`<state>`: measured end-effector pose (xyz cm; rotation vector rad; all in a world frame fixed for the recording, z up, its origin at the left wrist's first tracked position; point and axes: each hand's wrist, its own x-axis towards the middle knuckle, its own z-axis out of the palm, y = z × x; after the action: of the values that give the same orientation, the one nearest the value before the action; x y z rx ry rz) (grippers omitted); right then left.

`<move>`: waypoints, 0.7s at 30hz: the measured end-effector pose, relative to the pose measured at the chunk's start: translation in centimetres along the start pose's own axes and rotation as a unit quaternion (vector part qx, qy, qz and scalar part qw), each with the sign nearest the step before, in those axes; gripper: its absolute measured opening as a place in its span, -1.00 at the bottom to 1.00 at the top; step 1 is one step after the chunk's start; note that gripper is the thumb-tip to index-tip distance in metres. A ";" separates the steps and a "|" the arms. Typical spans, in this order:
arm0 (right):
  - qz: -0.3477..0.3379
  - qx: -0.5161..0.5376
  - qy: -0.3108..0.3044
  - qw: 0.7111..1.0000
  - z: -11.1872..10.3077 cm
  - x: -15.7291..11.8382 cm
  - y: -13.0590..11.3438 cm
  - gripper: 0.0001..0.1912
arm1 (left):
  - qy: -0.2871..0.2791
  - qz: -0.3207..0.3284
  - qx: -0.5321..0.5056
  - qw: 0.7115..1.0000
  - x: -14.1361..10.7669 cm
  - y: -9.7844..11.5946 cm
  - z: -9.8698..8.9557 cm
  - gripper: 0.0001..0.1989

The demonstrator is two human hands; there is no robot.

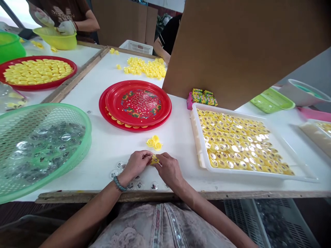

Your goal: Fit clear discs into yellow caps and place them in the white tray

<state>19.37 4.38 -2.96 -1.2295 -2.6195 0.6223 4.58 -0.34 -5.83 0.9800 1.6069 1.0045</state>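
Left hand (138,162) and right hand (169,168) are pinching one cap (154,159), discs (154,185) remaining near, seemingly finished caps (232,139) mostly filling the right tray (282,145).

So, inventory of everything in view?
Table: 1, white, centre
Mesh basket: 1, green, left
Round trays: at least 3, red, centre and far left
Rectangular trays: 2, white, right
Held piece: 1, yellow, centre
Loose pieces: about 3, yellow, just beyond
Other pieces: many, yellow, in trays, far pile
Clear discs: many, transparent, near edge, in basket
Bowls: 3, yellow, green, whitish, far sides
Small basket: 1, lime, far right
Packets: several, yellow-green, in pink box
White basket: 1, white, back
Cardboard: 2 sheets, brown, far side
Crates: count unclear, pale, underneath table
Workers: 2, brown and black tops, back
Bracelet: 1, greenish, left wrist
Left hand, right hand: 2, bare, centre
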 end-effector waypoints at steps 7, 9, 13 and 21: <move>-0.012 0.044 -0.023 0.999 -0.1 0.6 0.8 -0.89 | -0.003 -0.002 -0.074 0.997 0.3 -0.2 0.6 -0.76; -0.024 0.041 -0.025 0.999 0.0 0.6 1.0 -0.87 | 0.004 -0.010 -0.083 0.996 0.3 -0.1 0.7 -0.79; -0.039 0.019 -0.036 0.998 0.2 0.9 1.2 -0.86 | 0.000 -0.058 -0.128 0.990 0.5 0.2 0.6 -0.75; -0.047 0.013 -0.070 0.996 -0.8 1.8 0.6 -0.88 | -0.008 -0.114 -0.125 0.986 0.3 1.1 0.3 -0.60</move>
<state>18.89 6.31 -2.48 -1.0860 -2.7543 0.7494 4.92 0.34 -4.92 0.6178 1.4979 1.0050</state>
